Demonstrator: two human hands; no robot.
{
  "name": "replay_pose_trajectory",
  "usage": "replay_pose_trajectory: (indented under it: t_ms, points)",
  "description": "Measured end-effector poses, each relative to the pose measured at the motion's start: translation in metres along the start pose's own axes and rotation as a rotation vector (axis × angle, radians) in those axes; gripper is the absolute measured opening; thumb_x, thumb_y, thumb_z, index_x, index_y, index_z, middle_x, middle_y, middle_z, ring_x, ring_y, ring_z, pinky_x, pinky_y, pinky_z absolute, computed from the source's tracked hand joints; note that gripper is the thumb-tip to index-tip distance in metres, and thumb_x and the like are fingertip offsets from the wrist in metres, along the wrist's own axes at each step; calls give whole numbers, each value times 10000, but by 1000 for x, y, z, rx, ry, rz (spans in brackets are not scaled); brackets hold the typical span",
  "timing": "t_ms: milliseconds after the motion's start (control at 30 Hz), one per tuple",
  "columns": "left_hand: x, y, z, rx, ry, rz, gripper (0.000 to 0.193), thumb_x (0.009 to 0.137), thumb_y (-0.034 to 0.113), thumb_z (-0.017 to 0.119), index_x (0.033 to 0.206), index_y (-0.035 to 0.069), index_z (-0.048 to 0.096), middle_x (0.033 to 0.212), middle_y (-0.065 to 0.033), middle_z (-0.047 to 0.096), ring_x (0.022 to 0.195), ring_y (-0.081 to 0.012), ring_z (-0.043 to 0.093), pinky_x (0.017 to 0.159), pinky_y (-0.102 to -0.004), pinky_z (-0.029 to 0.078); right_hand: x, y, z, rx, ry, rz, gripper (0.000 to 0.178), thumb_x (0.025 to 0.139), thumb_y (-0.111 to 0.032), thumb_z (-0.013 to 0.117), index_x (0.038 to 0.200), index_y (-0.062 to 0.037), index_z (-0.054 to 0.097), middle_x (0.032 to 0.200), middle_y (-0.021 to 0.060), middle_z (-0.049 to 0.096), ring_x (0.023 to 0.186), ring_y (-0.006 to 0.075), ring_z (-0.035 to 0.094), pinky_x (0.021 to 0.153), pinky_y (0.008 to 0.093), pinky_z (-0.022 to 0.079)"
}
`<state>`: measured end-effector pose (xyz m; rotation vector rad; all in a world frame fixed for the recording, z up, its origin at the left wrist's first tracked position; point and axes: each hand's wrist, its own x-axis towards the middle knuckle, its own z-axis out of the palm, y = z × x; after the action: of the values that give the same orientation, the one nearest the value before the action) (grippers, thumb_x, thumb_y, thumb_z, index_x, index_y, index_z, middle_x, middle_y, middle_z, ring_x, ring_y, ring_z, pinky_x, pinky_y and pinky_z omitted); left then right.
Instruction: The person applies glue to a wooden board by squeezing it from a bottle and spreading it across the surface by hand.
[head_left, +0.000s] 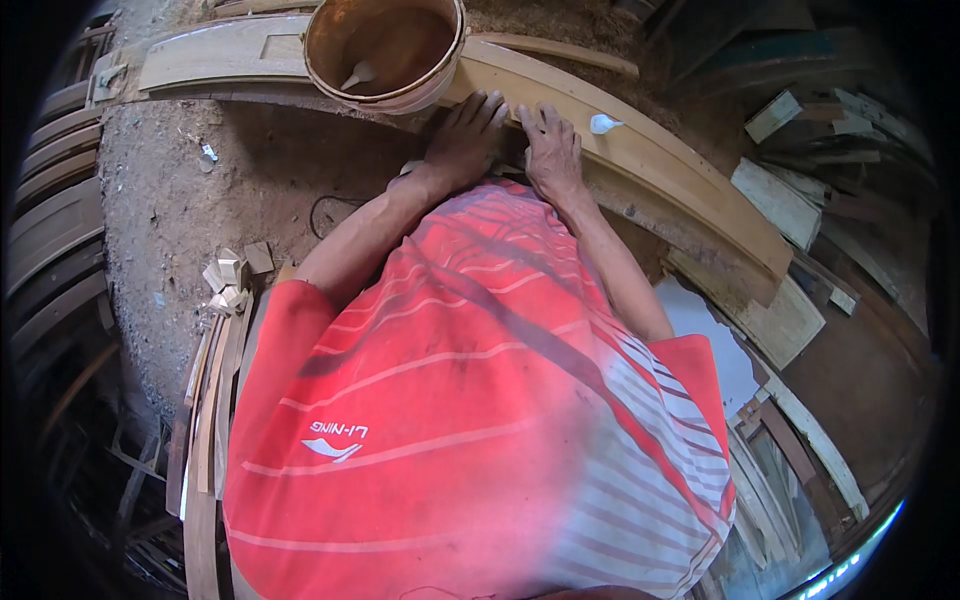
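Note:
A long pale wooden panel (690, 190), shaped like a door with a raised border, lies crosswise in front of me. My left hand (468, 138) rests on its near edge beside the bucket, fingers stretched over the wood. Just to the right, my right hand (551, 150) lies on the same edge with its fingers extended and apart. I see nothing held in either hand; what is under the palms is hidden. A stained bucket (450, 75) stands on the panel, with a white pointed piece (358, 75) inside. Right of my right hand sits a small white cone-shaped tip (604, 123).
Thin wooden strips (208, 400) and small offcuts (228, 280) are piled at my left. Stacked panels (58, 230) line the far left. Scrap boards (778, 195) lie scattered at the right. A bit of white litter (209, 152) lies on the dirt floor (150, 240).

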<state>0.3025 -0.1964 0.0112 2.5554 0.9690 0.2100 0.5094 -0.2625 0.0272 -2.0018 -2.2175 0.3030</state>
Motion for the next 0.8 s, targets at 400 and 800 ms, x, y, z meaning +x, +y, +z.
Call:
replay_pose_trajectory:
  t_ms: [400,800]
  points:
    - [16,19,5,-243,65,-42,710,937,218,642,1562,-23,404,1636,-231,380,1549,-415,301,1279,-493,269,-21,-1,13,12,60,190,713,952,-311,695,1574,-86,427,1643,219,340,1519,437,305,1205,601,282]
    - [36,33,1,-168,184,2,639,967,234,595,1527,-40,454,1607,-265,426,1491,-421,407,1253,-509,310,-68,11,-17,271,261,36,295,932,-122,693,1215,-40,672,1290,182,621,1167,402,621,1018,489,497]
